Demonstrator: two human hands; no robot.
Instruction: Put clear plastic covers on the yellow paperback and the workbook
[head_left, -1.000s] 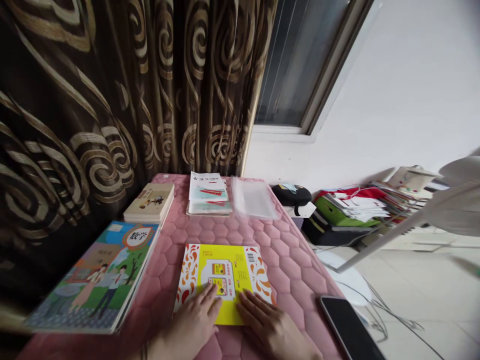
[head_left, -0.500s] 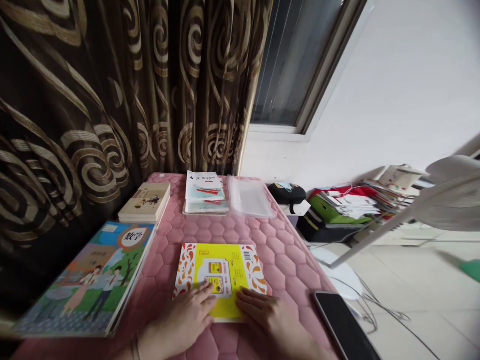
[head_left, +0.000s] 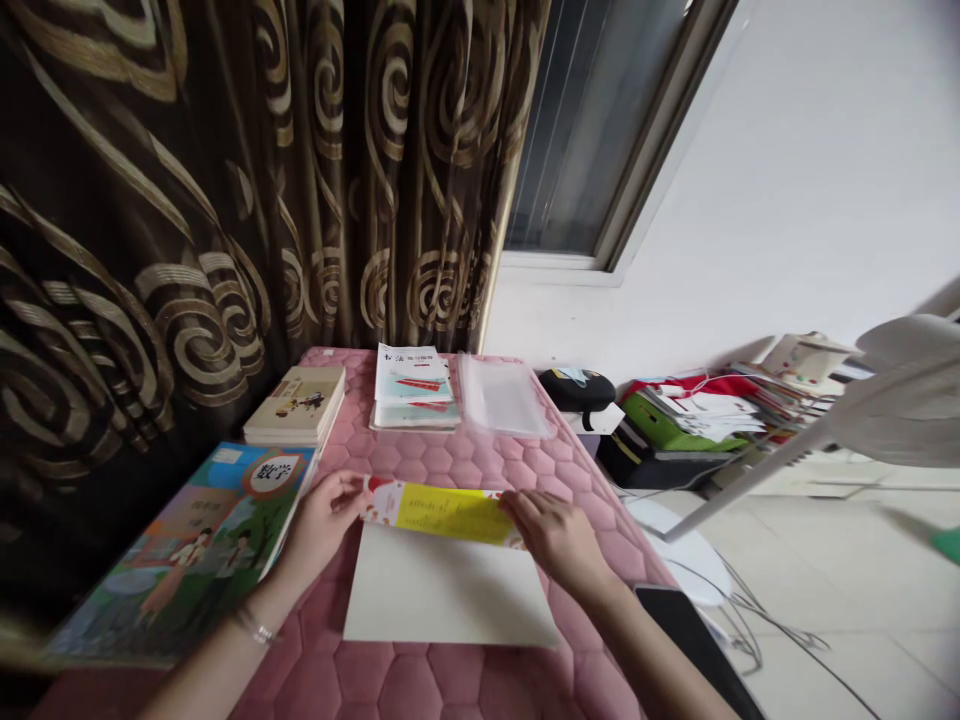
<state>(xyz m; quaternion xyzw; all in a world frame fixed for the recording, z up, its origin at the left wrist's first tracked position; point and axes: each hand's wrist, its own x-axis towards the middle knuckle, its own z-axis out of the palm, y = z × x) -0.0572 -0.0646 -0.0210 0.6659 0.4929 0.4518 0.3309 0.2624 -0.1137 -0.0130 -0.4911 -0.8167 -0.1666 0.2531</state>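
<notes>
In front of me on the pink quilted cover (head_left: 405, 685) lies a book (head_left: 450, 595), a blank whitish side facing up. A yellow printed strip (head_left: 446, 513) with patterned ends runs along its far edge; whether it is a folded cover or a flap I cannot tell. My left hand (head_left: 330, 515) pinches the strip's left end. At the right end, my right hand (head_left: 551, 530) grips it with fingers bent over the edge. Left of the book, partly behind my left forearm, is a colourful textbook (head_left: 202, 540).
Beige books (head_left: 296, 403) are stacked at the far left. Farther back lie white booklets (head_left: 412, 385) and clear plastic sleeves (head_left: 504, 397). A dark phone (head_left: 690, 650) rests at the right edge. Beyond it stand a white fan (head_left: 892, 390) and loose cables.
Both hands have risen from lying on the yellow cover to its far edge. The yellow face has given way to a blank whitish side, leaving a yellow strip held between the hands.
</notes>
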